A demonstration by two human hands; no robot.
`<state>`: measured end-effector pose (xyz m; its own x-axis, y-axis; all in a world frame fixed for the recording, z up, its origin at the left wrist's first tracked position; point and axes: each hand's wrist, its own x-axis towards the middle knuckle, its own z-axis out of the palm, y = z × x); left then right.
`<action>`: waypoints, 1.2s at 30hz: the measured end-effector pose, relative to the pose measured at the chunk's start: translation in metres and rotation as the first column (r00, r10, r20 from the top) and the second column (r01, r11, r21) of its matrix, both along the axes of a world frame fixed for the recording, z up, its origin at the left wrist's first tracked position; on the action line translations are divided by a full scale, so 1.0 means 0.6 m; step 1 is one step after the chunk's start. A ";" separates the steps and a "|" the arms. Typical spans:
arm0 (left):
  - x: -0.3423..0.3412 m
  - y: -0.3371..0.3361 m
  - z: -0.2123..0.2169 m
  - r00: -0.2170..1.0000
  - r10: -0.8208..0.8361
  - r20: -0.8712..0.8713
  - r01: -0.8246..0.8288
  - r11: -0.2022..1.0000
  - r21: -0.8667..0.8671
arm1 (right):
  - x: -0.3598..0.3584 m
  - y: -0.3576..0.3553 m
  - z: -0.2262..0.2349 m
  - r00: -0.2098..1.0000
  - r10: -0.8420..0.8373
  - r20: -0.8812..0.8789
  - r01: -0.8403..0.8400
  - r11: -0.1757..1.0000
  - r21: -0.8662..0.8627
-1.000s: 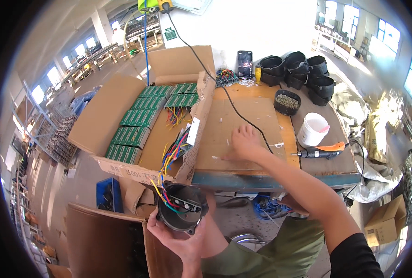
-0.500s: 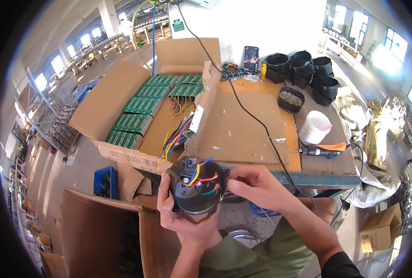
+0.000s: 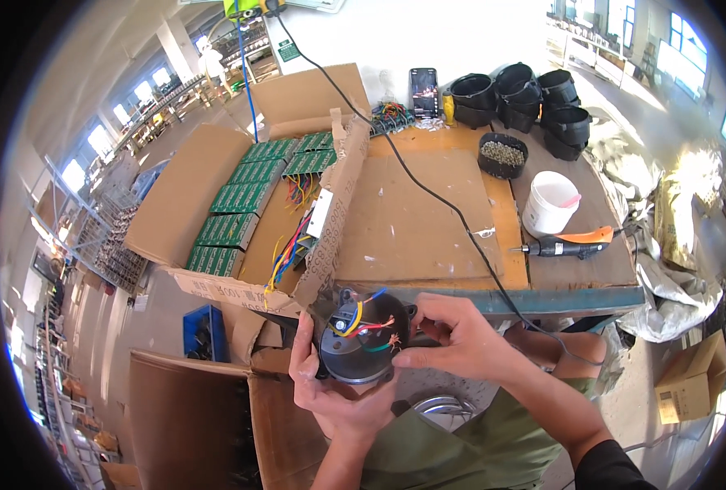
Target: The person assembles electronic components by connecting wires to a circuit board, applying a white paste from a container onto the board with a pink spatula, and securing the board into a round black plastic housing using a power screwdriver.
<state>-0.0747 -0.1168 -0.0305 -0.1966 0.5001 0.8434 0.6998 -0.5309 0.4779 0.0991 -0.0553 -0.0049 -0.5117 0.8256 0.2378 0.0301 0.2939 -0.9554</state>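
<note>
Both hands now meet on one round black motor (image 3: pixel 361 347) below the table edge; a second ago the right hand lay on the cardboard. One open box (image 3: pixel 248 204) at left holds green circuit boards. Left hand (image 3: pixel 330 392) cups the motor from beneath; right hand (image 3: pixel 452 343) pinches its rim. Farther right sit one white cup (image 3: pixel 550 202) and one orange screwdriver (image 3: pixel 571 242).
</note>
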 end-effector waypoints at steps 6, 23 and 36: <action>0.016 -0.007 0.016 0.996 -0.018 0.092 0.027 0.995 -0.098 | 0.044 0.021 0.026 0.996 -0.010 0.084 -0.009 0.975 0.221; -0.012 -0.017 0.017 0.908 0.157 0.389 -0.126 0.986 -0.106 | -0.040 0.289 -0.075 0.304 -0.449 0.840 -0.035 0.876 0.481; -0.076 -0.074 0.012 0.810 0.106 0.576 -0.086 0.994 -0.062 | -0.007 0.310 -0.060 0.312 -0.336 0.889 -0.099 0.919 0.382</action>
